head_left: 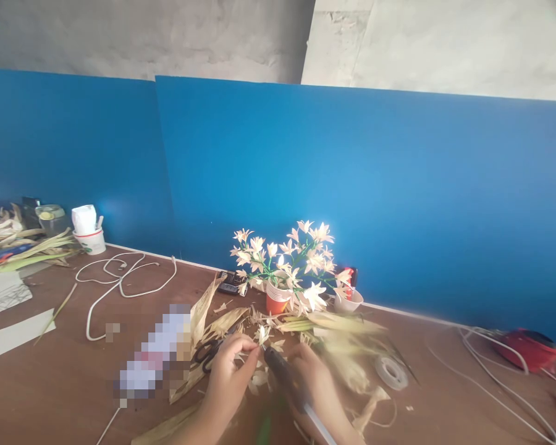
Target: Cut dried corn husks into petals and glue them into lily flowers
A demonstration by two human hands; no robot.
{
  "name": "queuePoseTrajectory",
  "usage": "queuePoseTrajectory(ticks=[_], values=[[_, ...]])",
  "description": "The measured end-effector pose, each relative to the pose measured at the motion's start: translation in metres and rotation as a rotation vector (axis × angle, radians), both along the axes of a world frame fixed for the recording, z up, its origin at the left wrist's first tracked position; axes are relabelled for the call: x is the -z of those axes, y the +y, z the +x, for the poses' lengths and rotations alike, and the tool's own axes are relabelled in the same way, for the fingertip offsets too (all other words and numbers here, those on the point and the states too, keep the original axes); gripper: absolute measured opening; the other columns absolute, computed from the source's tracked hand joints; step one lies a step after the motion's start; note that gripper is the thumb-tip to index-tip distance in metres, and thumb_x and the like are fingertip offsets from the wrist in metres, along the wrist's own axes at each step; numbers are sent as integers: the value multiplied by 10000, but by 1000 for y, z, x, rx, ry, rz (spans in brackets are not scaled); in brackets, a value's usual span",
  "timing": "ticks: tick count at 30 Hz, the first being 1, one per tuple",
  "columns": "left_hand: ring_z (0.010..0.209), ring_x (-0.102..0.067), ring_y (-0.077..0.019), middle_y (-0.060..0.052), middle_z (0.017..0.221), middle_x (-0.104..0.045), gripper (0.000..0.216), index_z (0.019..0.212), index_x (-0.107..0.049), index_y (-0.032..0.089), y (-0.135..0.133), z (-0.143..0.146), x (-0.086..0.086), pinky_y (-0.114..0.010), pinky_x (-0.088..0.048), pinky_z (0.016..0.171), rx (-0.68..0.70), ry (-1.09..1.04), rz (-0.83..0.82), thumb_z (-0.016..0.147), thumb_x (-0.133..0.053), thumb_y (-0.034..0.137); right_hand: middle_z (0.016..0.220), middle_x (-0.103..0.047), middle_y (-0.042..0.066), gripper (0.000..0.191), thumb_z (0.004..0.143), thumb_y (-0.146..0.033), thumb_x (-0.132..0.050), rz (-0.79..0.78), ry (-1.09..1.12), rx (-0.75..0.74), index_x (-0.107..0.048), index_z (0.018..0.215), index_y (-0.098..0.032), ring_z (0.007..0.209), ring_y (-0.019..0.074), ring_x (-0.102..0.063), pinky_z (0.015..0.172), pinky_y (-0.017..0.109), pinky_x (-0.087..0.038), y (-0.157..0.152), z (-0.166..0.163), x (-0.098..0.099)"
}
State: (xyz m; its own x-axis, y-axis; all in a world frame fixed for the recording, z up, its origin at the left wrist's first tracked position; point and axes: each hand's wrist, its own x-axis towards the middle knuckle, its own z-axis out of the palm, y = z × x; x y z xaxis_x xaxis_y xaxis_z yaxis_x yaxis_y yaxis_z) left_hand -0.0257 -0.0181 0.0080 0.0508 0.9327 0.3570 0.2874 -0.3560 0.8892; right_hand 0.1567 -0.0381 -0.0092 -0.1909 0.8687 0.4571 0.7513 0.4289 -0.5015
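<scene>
My left hand (229, 371) pinches a small cream husk flower (262, 334) between thumb and fingers just above the brown table (65, 383). My right hand (312, 377) is wrapped round a black glue gun (282, 369), and its nozzle touches the flower's base. Black scissors (207, 353) lie just left of my left hand. Dried corn husks (213, 321) and cut petals are scattered around both hands.
An orange cup (276, 299) of finished husk flowers (285, 253) stands behind my hands, beside a white bowl (348, 301). A tape roll (391, 372) lies right. White cables (120, 281) run left, more cables and a red object (528, 347) right. A blue panel (352, 185) backs the table.
</scene>
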Motion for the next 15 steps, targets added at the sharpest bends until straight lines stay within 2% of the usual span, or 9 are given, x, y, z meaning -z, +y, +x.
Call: queuePoseTrajectory(ticks=[15], values=[[753,-595,-190,-25,743,-596,216,665,-556,194,0,0,1,-275,-460,699,-12,-5,4,853,-518,294,732,-530,23,163,762,-168,-546,-20,18,-1,-540,600,-172,571,115,-531,518,210,-376,-1,0,-1]])
